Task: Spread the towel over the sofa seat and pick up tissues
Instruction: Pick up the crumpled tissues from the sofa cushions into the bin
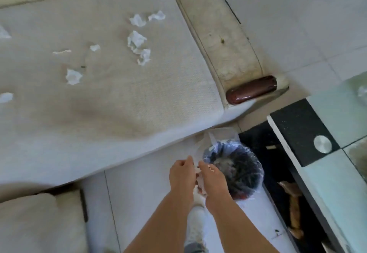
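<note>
A beige towel [95, 101] lies spread flat over the sofa seat. Several crumpled white tissues [137, 41] are scattered on it, in the middle and toward the left edge. My left hand [181, 175] and my right hand [211, 179] are close together above the floor, beside a bin [236, 171] lined with a clear plastic bag. Both pinch white tissue [198, 173] held between them, at the bin's left rim.
The sofa's worn armrest [224, 40] with a dark wooden end runs along the right of the seat. A glass-topped table [327, 153] stands at the right, close to the bin. Another cushion [37, 223] sits at the lower left. My white shoe [196, 219] rests on the tiled floor.
</note>
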The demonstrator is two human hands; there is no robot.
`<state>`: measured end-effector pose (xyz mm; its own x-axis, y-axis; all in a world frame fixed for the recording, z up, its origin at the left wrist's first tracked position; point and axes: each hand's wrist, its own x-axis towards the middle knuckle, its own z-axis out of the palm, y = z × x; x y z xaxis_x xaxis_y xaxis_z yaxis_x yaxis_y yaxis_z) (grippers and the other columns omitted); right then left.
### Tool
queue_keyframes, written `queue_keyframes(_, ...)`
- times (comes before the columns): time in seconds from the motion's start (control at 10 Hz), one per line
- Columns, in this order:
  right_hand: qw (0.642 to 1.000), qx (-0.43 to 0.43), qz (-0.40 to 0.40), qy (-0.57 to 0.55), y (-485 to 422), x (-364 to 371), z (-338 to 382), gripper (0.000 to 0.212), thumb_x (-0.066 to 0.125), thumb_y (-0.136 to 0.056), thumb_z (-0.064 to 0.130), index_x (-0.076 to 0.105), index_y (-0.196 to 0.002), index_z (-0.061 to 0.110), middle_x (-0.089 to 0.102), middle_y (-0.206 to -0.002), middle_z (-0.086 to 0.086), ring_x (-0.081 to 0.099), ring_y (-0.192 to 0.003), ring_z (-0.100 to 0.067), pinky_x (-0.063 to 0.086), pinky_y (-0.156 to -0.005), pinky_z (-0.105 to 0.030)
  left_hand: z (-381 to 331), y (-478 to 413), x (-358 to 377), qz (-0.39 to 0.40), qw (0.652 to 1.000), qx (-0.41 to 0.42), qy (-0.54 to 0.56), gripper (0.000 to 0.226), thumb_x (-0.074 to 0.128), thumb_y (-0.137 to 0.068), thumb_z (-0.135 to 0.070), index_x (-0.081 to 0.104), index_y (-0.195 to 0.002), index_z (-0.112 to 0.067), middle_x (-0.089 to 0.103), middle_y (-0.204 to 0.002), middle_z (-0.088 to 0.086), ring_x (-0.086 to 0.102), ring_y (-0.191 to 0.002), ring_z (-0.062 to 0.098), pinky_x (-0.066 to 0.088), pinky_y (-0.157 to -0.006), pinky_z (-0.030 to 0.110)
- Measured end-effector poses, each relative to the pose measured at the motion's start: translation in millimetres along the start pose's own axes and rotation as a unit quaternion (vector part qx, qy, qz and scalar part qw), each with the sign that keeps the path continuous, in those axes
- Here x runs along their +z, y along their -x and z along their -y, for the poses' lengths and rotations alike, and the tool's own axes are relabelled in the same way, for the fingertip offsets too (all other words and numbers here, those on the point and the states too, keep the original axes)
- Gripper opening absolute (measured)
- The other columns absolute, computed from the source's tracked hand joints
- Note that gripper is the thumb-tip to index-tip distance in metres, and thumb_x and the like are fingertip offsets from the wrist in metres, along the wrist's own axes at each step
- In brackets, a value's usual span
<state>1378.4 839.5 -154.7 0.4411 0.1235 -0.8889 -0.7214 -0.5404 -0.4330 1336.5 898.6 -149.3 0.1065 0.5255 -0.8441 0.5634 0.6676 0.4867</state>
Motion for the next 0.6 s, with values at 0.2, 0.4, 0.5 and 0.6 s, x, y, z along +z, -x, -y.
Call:
queue_keyframes(0.2, 0.995, 0.035, -0.073, -0.063, -50.7, -76.6, -6.8, 0.029, 0.053, -0.093, 0.025, 0.061, -0.103, -0.001, 0.062, -0.075, -0.009, 0.056, -0.063, -0.019, 0.046, -0.059, -0.031, 9.0, -4.5, 87.5, 0.073, 0.995, -0.054, -0.048, 0.026, 0.054, -0.084, -0.028, 0.065, -0.088, -0.005, 0.069, -0.083, 0.014, 0.067, -0.081, 0.03, 0.054, -0.073, 0.038)
queue_keyframes(0.4, 0.974, 0.132, -0.101, -0.155, -93.5, -111.9, -4.1, 0.036, 0.056, -0.091, 0.036, 0.055, -0.115, 0.009, 0.053, -0.085, -0.01, 0.054, -0.086, -0.029, 0.051, -0.08, -0.043, 27.4, -38.7, 141.3, 0.109, 0.985, -0.111, -0.079, 0.043, 0.056, -0.077, -0.045, 0.063, -0.104, -0.012, 0.066, -0.103, 0.013, 0.063, -0.094, 0.03, 0.051, -0.084, 0.037)
queue_keyframes(0.5, 0.956, 0.179, -0.113, -0.204, -107.3, -124.5, -5.0, 0.038, 0.06, -0.087, 0.045, 0.049, -0.112, 0.019, 0.05, -0.106, -0.013, 0.051, -0.106, -0.035, 0.046, -0.093, -0.043, 47.1, -68.3, 157.7, 0.103, 0.976, -0.177, -0.072, 0.091, 0.056, -0.059, -0.08, 0.052, -0.129, -0.022, 0.063, -0.121, 0.007, 0.058, -0.11, 0.032, 0.047, -0.094, 0.049)
queue_keyframes(0.6, 0.957, 0.159, -0.118, -0.212, -111.6, -127.2, -10.7, 0.048, 0.061, -0.086, 0.045, 0.051, -0.124, 0.019, 0.053, -0.119, -0.009, 0.05, -0.104, -0.026, 0.044, -0.092, -0.042, 20.7, -50.5, 151.4, 0.104, 0.977, -0.179, -0.057, 0.07, 0.046, -0.084, -0.064, 0.038, -0.14, -0.024, 0.047, -0.14, 0.005, 0.047, -0.123, 0.029, 0.038, -0.103, 0.049)
